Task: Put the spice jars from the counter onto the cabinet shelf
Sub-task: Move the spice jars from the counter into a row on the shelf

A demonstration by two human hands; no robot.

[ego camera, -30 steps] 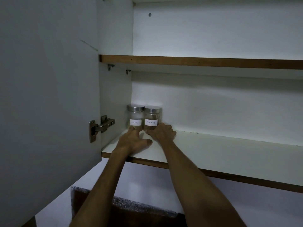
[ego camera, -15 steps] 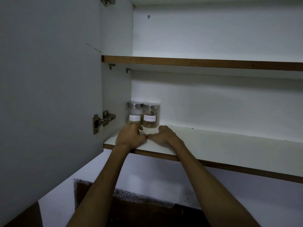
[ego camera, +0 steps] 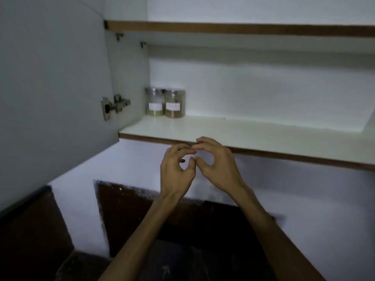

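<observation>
While two spice jars stand upright on the cabinet shelf (ego camera: 253,131), touching one another in its far left corner at about ten o'clock from the hands, both hands hang empty in front of and just below the shelf's brown front edge. The left jar (ego camera: 155,102), steel-lidded with a white label and a thin layer of pale greenish spice at the bottom, sits just beside the cabinet's side wall; the right jar (ego camera: 175,103), also labelled, holds a deeper layer of brown powder. What the labels say is too blurred to read. The left hand (ego camera: 176,173) and the right hand (ego camera: 217,166) are close together, fingertips nearly meeting, with the fingers (ego camera: 183,148) loosely curled and holding nothing. The open cabinet door (ego camera: 52,94) with its metal hinge (ego camera: 114,106) stands at nine o'clock, and an upper shelf (ego camera: 239,29) runs across at twelve o'clock. As for progress, these two jars look properly placed, so that part seems done. The worktop at six o'clock is dark and mostly out of view, so whether more jars wait there cannot be told; if any do, fetching them is what remains.
</observation>
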